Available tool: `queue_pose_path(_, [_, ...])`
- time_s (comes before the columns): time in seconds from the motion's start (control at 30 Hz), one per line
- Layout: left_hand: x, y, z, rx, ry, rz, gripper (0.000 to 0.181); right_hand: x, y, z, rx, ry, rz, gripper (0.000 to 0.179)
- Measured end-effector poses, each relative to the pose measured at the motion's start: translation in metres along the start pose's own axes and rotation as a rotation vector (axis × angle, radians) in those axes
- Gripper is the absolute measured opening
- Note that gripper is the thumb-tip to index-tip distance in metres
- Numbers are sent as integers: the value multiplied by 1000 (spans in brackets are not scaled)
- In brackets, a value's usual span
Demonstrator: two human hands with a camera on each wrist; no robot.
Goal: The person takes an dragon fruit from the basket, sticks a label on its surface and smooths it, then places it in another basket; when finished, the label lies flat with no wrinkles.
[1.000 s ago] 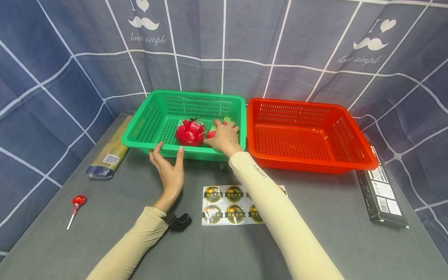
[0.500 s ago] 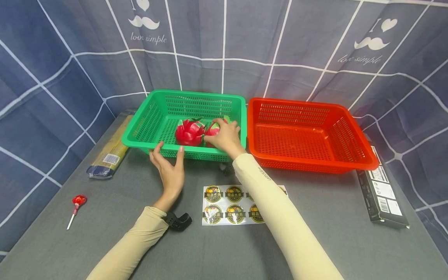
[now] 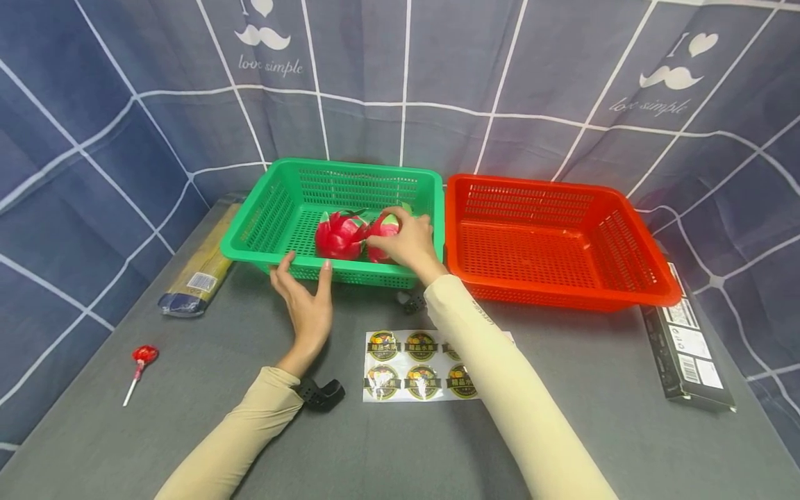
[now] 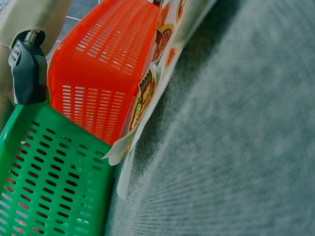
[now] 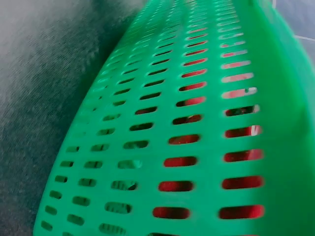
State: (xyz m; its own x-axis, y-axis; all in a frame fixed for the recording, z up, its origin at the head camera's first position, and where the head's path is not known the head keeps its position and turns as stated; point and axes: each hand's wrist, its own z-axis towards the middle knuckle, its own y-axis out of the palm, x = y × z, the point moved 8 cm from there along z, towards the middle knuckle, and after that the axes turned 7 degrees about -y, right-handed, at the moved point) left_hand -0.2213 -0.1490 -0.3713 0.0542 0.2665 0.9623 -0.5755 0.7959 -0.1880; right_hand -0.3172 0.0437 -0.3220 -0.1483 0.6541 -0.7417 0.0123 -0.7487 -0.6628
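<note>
Two red dragon fruits with green-tipped scales lie in the green basket [image 3: 250, 258]. My right hand [image 3: 409, 239] reaches over the front rim and holds the right dragon fruit [image 3: 382, 229] between thumb and fingers, partly covering it. Just left of it sits the other dragon fruit [image 3: 340, 236], touched by neither hand. My left hand [image 3: 306, 305] is at the basket's front rim, its thumb and fingers spread against the front wall. Through the slots of the green wall [image 5: 142, 110] in the right wrist view, red patches of fruit show.
A red basket [image 3: 556, 298] stands right of the green one. A sheet of round stickers [image 3: 400, 375] lies in front, partly under the right sleeve. A lollipop [image 3: 145, 355] and a yellow packet [image 3: 196, 278] lie left; a black box [image 3: 687, 347] lies right.
The right dragon fruit has turned in my right hand and shows more red. That hand has shifted slightly to the right. My left hand stays at the rim.
</note>
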Motion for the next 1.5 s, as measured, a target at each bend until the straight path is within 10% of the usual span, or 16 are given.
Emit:
queue_pose_path(0.8, [0,-1,3,15,13,-2,60,-2,-40,-19,-18,2,494,55])
queue_pose_path(1.5, [-1,1,0,5,0,16,61,17,-72,-108,-15,-110,597,57])
